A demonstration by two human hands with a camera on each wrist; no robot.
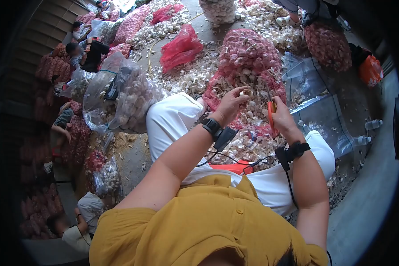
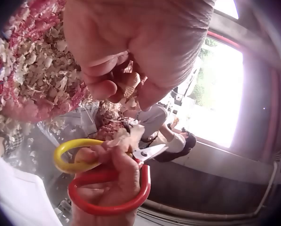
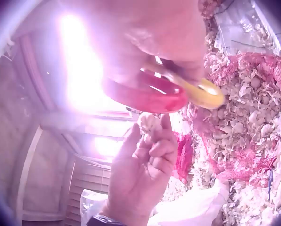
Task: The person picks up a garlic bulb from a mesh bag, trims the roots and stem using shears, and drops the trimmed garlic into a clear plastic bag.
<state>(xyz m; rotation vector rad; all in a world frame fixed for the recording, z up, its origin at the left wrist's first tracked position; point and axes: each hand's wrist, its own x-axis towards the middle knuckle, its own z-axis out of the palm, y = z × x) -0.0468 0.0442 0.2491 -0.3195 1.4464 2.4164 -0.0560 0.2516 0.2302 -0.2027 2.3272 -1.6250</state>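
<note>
The left hand point(image 1: 229, 105) pinches a garlic bulb point(image 1: 244, 92) with papery skin between thumb and fingers; in the left wrist view the bulb point(image 2: 129, 84) is partly hidden by the fingers. Around the handles of red-and-yellow scissors point(image 1: 271, 116), the right hand point(image 1: 283, 117) is curled, to the right of the bulb. The left wrist view shows the short metal blades beside a pale piece of garlic or skin point(image 2: 127, 137) at the right hand's fingertips. Seen from the right wrist, the bulb point(image 3: 149, 123) sits just below the scissors point(image 3: 154, 96).
A pink net sack of garlic point(image 1: 248, 51) lies ahead over scattered skins. Clear plastic bags of bulbs point(image 1: 135, 95) stand at the left, clear plastic sheets point(image 1: 323, 115) at the right. Several people sit among net sacks along the left side.
</note>
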